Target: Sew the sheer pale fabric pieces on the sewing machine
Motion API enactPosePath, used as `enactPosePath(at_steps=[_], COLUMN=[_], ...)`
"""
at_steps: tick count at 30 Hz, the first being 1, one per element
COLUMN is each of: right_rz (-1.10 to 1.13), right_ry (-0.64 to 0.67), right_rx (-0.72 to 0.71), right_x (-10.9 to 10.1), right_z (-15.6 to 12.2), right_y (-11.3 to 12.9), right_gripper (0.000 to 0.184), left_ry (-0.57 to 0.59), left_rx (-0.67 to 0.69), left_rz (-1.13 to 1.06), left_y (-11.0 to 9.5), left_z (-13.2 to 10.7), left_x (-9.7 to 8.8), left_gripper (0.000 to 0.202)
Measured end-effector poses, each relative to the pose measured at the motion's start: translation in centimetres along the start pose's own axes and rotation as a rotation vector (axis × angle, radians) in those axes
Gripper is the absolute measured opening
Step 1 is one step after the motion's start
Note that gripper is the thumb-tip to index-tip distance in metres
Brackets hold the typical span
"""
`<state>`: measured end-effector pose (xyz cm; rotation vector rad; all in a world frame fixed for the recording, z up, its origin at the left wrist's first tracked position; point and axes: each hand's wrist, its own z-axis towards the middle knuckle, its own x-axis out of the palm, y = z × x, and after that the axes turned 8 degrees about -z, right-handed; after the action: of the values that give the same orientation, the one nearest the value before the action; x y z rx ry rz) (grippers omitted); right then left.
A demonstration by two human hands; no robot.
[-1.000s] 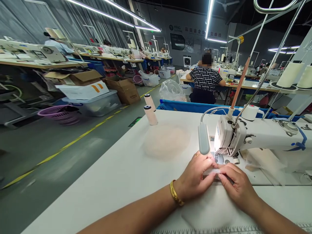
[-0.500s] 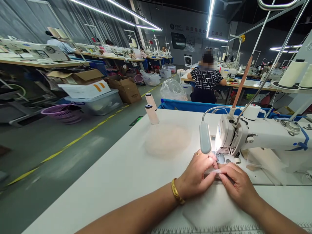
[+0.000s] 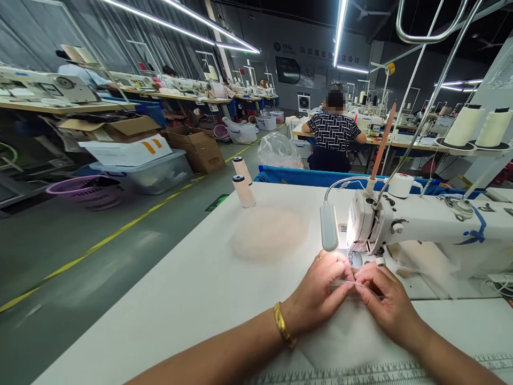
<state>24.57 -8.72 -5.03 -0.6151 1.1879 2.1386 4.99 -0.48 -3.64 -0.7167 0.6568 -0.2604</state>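
Observation:
A piece of sheer white fabric (image 3: 340,342) hangs from my fingertips and spreads over the table toward me. My left hand (image 3: 326,283), with a gold bangle at the wrist, pinches its edge between thumb and fingers. Right beside it, my right hand (image 3: 387,299) pinches the same edge, the fingertips of both hands nearly touching. Both hands are just in front of the needle area of a white sewing machine (image 3: 425,216). A lit grey lamp (image 3: 329,227) on a bent neck shines there. The fabric between the fingers is partly hidden.
Left of the machine lies a pale sheer fabric pile (image 3: 270,232), with two thread cones (image 3: 243,191) behind it. A clear ruler (image 3: 344,374) runs along the near edge. Another person (image 3: 333,131) sits ahead, beyond a blue cloth trough (image 3: 300,175). Thread spools (image 3: 463,125) stand at right.
The view has shifted slightly, so surroundings appear farther left. Both hands stay pinched on the fabric edge; my right fingers have risen a little and curl closer to the left ones.

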Motion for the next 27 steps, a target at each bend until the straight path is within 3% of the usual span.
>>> enactPosePath(at_steps=[3, 7, 10, 12, 14, 17, 21, 24, 27], right_rz=[0.074, 0.35, 0.462, 0.263, -0.051, -0.211, -0.306, -0.372, -0.431], right_ry=[0.125, 0.427, 0.48, 0.452, 0.415, 0.352, 0.322, 0.305, 0.282], right_rx=[0.025, 0.321, 0.476, 0.488, 0.38, 0.317, 0.289, 0.255, 0.207], right_x=[-3.0, -6.2, -5.3, -3.6, -1.8, 0.0, 0.9, 1.0, 0.3], right_z=[-0.8, -1.4, -0.1, 1.3, 2.6, 3.8, 4.2, 3.9, 3.2], right_y=[2.8, 5.5, 4.4, 2.6, 0.7, -1.1, -1.6, -1.7, -1.9], right_gripper=[0.015, 0.022, 0.022, 0.018, 0.017, 0.021, 0.025, 0.026, 0.017], left_ry=[0.064, 0.21, 0.253, 0.213, 0.17, 0.128, 0.077, 0.121, 0.143], left_rx=[-0.074, -0.25, -0.353, -0.393, -0.411, -0.343, -0.08, 0.099, 0.127], left_rz=[-0.103, -0.376, -0.354, -0.142, 0.125, 0.358, 0.445, 0.461, 0.447], left_y=[-3.2, -6.6, -5.2, -2.8, -0.5, 1.5, 1.9, 2.0, 2.1], left_z=[-0.4, -1.0, -1.0, -0.8, -0.7, -0.6, -0.7, -0.8, -0.9], left_x=[-0.6, -0.9, 0.0, 1.0, 1.9, 2.4, 2.0, 1.7, 1.4], left_gripper=[0.011, 0.01, 0.015, 0.022, 0.025, 0.014, 0.006, 0.022, 0.025])
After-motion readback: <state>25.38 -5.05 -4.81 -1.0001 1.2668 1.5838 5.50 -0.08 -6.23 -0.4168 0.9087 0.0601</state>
